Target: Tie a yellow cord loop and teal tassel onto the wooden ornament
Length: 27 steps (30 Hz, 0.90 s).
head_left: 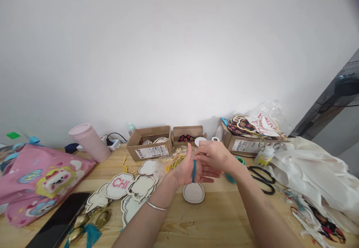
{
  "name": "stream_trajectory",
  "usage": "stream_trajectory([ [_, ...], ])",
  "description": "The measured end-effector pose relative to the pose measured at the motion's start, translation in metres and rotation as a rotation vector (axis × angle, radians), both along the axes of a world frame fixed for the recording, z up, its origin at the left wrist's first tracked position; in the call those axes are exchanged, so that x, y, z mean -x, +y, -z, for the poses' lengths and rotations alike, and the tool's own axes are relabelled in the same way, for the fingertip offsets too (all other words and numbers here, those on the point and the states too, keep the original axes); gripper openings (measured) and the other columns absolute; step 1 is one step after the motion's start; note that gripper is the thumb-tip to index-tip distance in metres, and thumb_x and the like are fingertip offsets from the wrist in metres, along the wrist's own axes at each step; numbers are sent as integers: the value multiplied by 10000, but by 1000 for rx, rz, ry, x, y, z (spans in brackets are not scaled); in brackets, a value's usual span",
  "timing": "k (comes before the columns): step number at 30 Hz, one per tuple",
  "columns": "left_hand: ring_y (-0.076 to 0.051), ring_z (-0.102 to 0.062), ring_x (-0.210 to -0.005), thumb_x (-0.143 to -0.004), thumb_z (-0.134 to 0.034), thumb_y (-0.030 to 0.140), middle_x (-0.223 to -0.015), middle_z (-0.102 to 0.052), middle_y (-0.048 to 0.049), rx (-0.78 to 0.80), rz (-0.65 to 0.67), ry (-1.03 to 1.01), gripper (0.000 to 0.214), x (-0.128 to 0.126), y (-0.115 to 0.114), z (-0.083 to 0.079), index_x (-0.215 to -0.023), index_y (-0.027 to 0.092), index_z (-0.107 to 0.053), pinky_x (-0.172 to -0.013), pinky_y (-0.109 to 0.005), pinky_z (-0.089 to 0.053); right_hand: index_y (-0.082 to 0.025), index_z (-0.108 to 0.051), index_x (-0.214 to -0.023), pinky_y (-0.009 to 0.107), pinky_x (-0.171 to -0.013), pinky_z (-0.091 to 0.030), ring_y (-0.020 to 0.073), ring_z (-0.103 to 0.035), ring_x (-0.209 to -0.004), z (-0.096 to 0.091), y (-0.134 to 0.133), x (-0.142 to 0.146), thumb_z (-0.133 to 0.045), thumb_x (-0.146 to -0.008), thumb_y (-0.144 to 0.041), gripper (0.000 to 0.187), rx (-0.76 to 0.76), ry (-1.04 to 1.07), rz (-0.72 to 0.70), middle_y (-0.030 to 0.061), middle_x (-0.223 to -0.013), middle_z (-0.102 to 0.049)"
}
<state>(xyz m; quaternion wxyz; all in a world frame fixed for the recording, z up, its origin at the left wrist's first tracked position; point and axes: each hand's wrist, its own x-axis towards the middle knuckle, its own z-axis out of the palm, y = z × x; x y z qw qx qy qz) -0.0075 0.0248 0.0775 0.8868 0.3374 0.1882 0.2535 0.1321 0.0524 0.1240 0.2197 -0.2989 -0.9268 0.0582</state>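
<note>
A band of teal thread (194,171) is wound around the palm of my left hand (187,167), which is held up with thumb raised and fingers stretched out. My right hand (214,155) is closed against that palm, its bent fingertips pinching at the top of the teal thread. Below both hands, a small pale oval padded piece (193,193) lies on the wooden table (207,225). A teal spool (240,160) stands partly hidden behind my right forearm. Yellow cords in a clear bag (175,162) lie just behind my left hand.
Several pale cloud-shaped pieces (140,186), a black phone (58,222) and a pink bag (42,188) lie left. Open cardboard boxes (151,150) line the wall. Black-handled scissors (263,180), a glue bottle (264,156) and white fabric (314,173) are right.
</note>
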Motion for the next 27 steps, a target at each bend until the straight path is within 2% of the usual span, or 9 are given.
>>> stream_trajectory([
  [7, -317, -522, -1014, -739, 32, 658, -1058, -595, -220, -89, 161, 21, 922, -4, -18, -18, -1087, 60, -578, -895, -456, -302, -161, -661, -730, 180, -507, -288, 66, -443, -552, 15, 18, -6, -527, -800, -274, 188, 236, 118, -85, -7, -628, -570],
  [10, -288, -570, -943, -807, -22, 572, -992, -638, -165, -155, 204, -77, 770, 0, -27, -34, -1043, 151, -622, -877, -471, -314, -145, -645, -722, 179, -495, -291, 67, -431, -540, 16, 20, -12, -466, -829, -292, 255, 291, 123, -137, -11, -613, -560],
  [12, -287, -601, -867, -802, -44, 578, -916, -662, -139, -208, 168, -126, 734, 7, -31, -42, -978, 212, -656, -840, -513, -332, -136, -635, -718, 183, -494, -296, 72, -424, -538, 13, 20, -21, -430, -842, -328, 307, 295, 156, -142, -11, -606, -552],
  [15, -293, -615, -735, -753, -86, 650, -753, -666, -119, -276, -69, -20, 709, 24, -30, -46, -930, 285, -667, -749, -578, -361, -131, -635, -743, 189, -489, -300, 80, -426, -536, 2, 18, -40, -409, -842, -381, 351, 254, 240, -57, -6, -603, -552],
  [18, -232, -598, -663, -764, -172, 634, -594, -627, -46, -382, -563, 137, 547, 41, -26, -46, -1016, 397, -596, -776, -539, -381, -126, -642, -757, 198, -510, -318, 93, -441, -560, -10, 16, -58, -441, -820, -389, 337, 132, 389, 121, 8, -619, -562],
  [20, -189, -595, -738, -814, -181, 562, -686, -649, 8, -469, -868, 136, 430, 50, -23, -48, -1105, 483, -488, -855, -478, -370, -122, -645, -745, 202, -505, -320, 96, -440, -551, -16, 16, -67, -454, -808, -386, 332, 53, 476, 245, 14, -614, -565],
  [21, -160, -591, -784, -844, -179, 507, -761, -658, 39, -506, -971, 93, 389, 53, -22, -51, -1136, 510, -437, -892, -432, -360, -123, -646, -732, 202, -495, -315, 96, -435, -536, -18, 16, -69, -453, -805, -387, 335, 26, 483, 291, 13, -599, -563],
  [24, -51, -576, -841, -904, -177, 311, -897, -653, 112, -556, -1086, -189, 391, 62, -21, -59, -1192, 491, -372, -929, -249, -340, -148, -651, -699, 201, -482, -298, 97, -453, -521, -18, 18, -72, -449, -801, -372, 318, 15, 300, 329, 8, -585, -578],
  [27, 3, -567, -855, -913, -175, 204, -908, -659, 122, -530, -1041, -482, 428, 70, -18, -61, -1239, 419, -349, -912, -156, -327, -187, -656, -685, 206, -480, -291, 114, -505, -558, -17, 19, -74, -464, -786, -358, 276, -3, 96, 413, 11, -635, -617],
])
